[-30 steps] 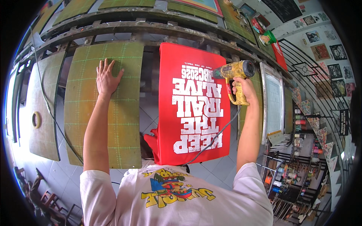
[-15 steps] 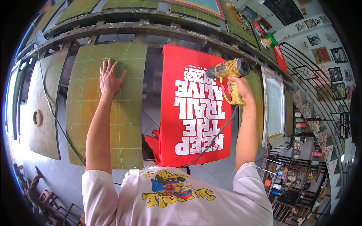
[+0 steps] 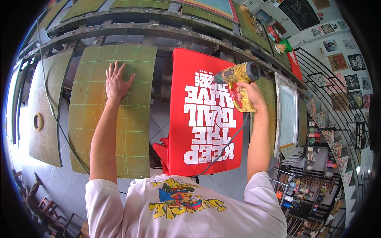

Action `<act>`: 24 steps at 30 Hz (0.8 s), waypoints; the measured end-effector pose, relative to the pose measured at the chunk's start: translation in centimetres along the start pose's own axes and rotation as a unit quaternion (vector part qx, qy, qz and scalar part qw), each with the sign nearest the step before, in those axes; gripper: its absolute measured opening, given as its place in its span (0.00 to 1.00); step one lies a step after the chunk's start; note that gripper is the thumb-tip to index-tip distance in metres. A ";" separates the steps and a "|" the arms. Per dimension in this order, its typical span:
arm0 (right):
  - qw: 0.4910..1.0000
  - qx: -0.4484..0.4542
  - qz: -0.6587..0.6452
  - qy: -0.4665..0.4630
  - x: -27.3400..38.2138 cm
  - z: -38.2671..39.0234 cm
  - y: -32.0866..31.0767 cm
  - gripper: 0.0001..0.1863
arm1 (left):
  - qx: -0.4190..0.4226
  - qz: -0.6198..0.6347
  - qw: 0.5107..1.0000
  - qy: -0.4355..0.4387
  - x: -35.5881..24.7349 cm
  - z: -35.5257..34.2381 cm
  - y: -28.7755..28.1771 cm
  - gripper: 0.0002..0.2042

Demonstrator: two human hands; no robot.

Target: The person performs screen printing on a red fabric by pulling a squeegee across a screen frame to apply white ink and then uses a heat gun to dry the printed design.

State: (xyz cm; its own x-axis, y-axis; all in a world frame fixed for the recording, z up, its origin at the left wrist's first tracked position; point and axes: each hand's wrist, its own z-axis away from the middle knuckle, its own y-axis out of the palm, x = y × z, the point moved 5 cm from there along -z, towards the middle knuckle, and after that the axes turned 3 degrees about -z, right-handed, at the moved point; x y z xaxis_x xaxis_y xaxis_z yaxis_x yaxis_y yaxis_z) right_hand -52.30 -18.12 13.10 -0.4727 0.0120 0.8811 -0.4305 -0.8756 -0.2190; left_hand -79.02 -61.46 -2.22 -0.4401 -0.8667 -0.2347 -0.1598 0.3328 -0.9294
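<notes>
My right hand (image 3: 251, 95) is wrapped round the handle of a yellow and black heat gun (image 3: 240, 75). Its nozzle points left, over the upper part of a red T-shirt (image 3: 178, 103) with large white lettering. The shirt is stretched over a board, and some loose red cloth bunches at its lower left corner. A dark cord runs from the gun's handle down across the print. My left hand (image 3: 118, 84) lies flat, fingers spread, on the bare greenish-brown printing board (image 3: 131, 139) with green grid lines, left of the shirt.
Farther left, a tape roll (image 3: 38, 121) lies on another board (image 3: 51, 87), which a cable crosses. Dark metal rails (image 3: 119, 31) run along the far side. A framed screen (image 3: 287, 111) stands at the right, near racks of colored containers (image 3: 313, 135) and a stair railing.
The heat gun in my right hand has shifted slightly left over the top of the print. My left hand stays on the board.
</notes>
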 end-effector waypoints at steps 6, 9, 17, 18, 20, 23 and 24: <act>1.000 0.001 -0.008 -0.012 0.6 -0.7 0.8 0.07 | -0.002 -0.004 1.000 0.000 0.6 -0.1 0.4 0.35; 1.000 -0.003 -0.011 -0.012 0.2 -1.2 0.5 0.07 | 0.005 -0.011 1.000 -0.002 0.4 -0.1 0.4 0.34; 1.000 -0.005 0.008 0.000 -0.2 -0.6 -0.5 0.07 | 0.000 -0.003 1.000 -0.003 0.3 0.0 0.0 0.35; 1.000 -0.007 0.004 0.000 -0.2 -0.3 -0.5 0.07 | -0.001 -0.003 1.000 -0.002 0.4 0.0 0.1 0.34; 1.000 -0.014 -0.005 0.000 0.4 0.6 -0.1 0.08 | -0.003 -0.002 1.000 0.000 0.3 0.0 0.1 0.34; 1.000 -0.014 0.001 0.008 0.0 1.2 -0.4 0.08 | 0.000 -0.005 1.000 -0.002 0.4 0.0 0.3 0.34; 1.000 -0.016 0.000 0.009 0.0 1.4 -0.3 0.08 | 0.000 -0.007 1.000 0.000 0.4 -0.1 0.3 0.34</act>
State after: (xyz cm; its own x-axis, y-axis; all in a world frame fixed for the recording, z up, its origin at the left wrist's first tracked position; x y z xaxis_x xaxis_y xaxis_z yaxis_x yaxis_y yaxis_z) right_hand -51.04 -18.51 13.76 -0.4861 0.0211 0.8737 -0.4542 -0.8602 -0.2320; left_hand -79.33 -61.70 -2.56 -0.4374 -0.8713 -0.2224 -0.1649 0.3208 -0.9327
